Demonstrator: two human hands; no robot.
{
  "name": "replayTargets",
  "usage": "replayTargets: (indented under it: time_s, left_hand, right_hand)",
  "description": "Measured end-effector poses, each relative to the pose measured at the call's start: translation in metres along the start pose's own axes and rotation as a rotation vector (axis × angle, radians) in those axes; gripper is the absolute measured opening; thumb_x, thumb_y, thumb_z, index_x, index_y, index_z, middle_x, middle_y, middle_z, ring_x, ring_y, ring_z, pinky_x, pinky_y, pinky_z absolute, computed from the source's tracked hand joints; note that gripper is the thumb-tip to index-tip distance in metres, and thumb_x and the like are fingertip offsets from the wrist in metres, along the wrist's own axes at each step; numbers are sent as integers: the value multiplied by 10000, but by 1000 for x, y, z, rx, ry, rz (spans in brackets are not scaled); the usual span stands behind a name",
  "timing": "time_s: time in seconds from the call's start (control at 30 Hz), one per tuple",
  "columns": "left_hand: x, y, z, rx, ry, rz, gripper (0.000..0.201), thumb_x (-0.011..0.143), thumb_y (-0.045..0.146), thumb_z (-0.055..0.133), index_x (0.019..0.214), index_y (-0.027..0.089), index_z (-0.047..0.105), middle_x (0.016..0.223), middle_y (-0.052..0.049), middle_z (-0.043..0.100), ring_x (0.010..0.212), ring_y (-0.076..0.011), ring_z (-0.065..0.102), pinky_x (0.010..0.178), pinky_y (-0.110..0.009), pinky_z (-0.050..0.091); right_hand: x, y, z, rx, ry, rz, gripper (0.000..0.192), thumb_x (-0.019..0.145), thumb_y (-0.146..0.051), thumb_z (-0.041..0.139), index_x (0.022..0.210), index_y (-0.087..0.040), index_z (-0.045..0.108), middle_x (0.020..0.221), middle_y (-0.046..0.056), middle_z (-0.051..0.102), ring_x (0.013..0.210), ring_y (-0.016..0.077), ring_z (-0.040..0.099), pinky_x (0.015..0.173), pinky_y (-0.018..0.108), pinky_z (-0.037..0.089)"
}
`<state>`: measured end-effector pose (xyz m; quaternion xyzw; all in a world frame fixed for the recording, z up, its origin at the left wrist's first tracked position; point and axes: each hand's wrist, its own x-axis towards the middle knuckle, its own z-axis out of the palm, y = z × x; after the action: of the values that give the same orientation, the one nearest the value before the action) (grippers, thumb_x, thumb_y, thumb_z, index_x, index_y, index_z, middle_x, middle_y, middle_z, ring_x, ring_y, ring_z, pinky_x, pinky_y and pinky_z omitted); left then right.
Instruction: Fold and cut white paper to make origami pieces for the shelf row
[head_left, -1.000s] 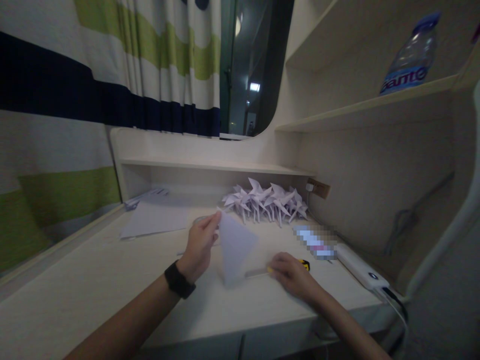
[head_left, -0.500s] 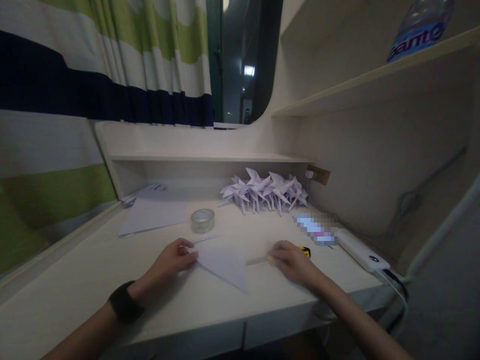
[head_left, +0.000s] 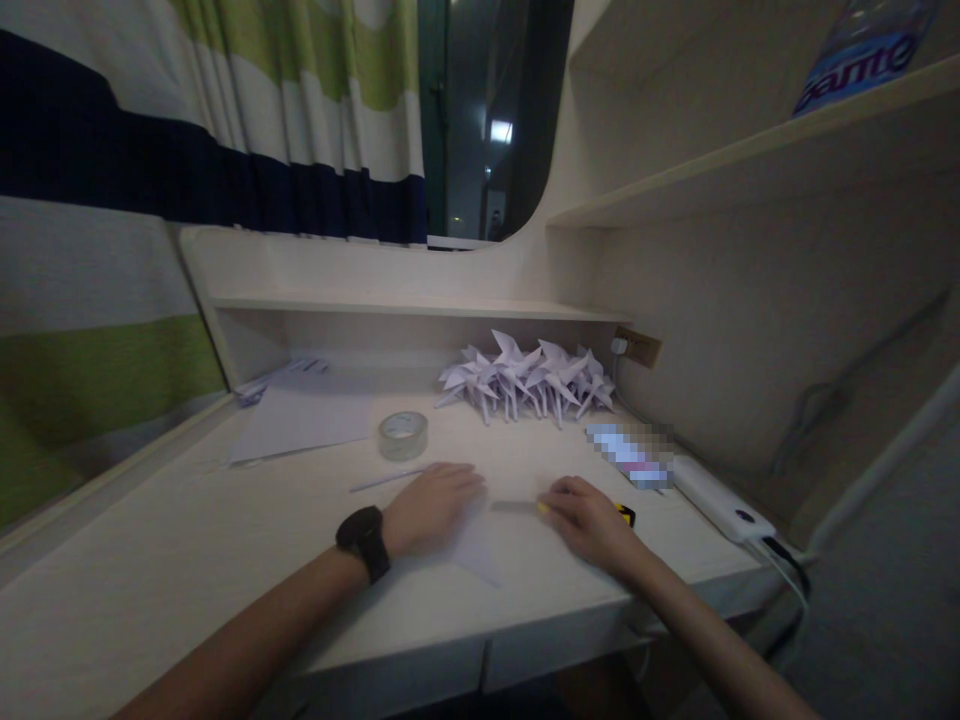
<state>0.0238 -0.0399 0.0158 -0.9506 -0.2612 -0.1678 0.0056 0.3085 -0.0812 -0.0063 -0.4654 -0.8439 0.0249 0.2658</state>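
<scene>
My left hand (head_left: pixel 435 508) lies with fingers stretched out over a folded white paper triangle (head_left: pixel 480 558), covering most of it. A dark watch (head_left: pixel 364 543) is on that wrist. My right hand (head_left: pixel 586 522) is closed around a utility knife (head_left: pixel 625 514). The knife's yellow and black end shows behind the hand, and its thin blade points left towards the paper. Just beyond my left hand lies a thin white paper stick (head_left: pixel 384 482). Whether the blade touches the paper, I cannot tell.
A roll of clear tape (head_left: pixel 403 437) stands behind my left hand. White sheets (head_left: pixel 300 415) lie at the back left. Several paper pinwheels (head_left: pixel 525 380) are heaped at the back. To the right are a phone (head_left: pixel 630 455) and a white power strip (head_left: pixel 724 500).
My left hand has moved right, from pinching the paper's left corner to lying flat across it. The right hand still holds the knife, nearly in place. The view has shifted slightly.
</scene>
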Motion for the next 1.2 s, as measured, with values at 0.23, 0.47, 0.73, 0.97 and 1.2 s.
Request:
replayTargets:
  time_s: [0.23,0.47,0.73,0.97,1.2]
  left_hand:
    - [-5,-1,3,17,27,16,296,782,150,440,1036,199,584,1038,-77,602,994,-250,532,915,-438,382]
    - [-4,1,1,98,58,-36,197,707,125,477,890,174,531,994,-96,534,936,-255,478,856,-421,398]
    - [-9,2,4,101,156,-8,145,739,117,439,857,178,496,967,-105,532,871,-242,475,774,-386,427]
    - [-13,-1,5,168,493,193,91,788,161,400,741,186,474,827,-103,523,747,-232,442,655,-386,401]
    - [-12,0,5,242,590,165,111,759,135,406,705,184,490,749,-99,516,703,-229,429,596,-366,381]
  right_hand:
    - [0,1,1,-54,-1,38,238,916,-307,514,1014,-199,702,950,85,629,898,207,568,815,325,445]
    - [-1,-1,0,-53,0,18,204,910,-266,520,995,-199,693,940,78,621,893,199,566,809,314,443]
    - [2,-20,-2,-81,4,-18,174,890,-194,523,983,-179,670,945,89,595,877,196,544,782,309,434]
    - [2,-48,1,-129,31,-89,152,867,-177,543,963,-177,660,926,92,585,860,206,515,748,323,416]
    - [-3,-52,0,-239,-11,-37,83,830,-161,559,844,-167,641,871,86,583,824,214,494,735,336,400]
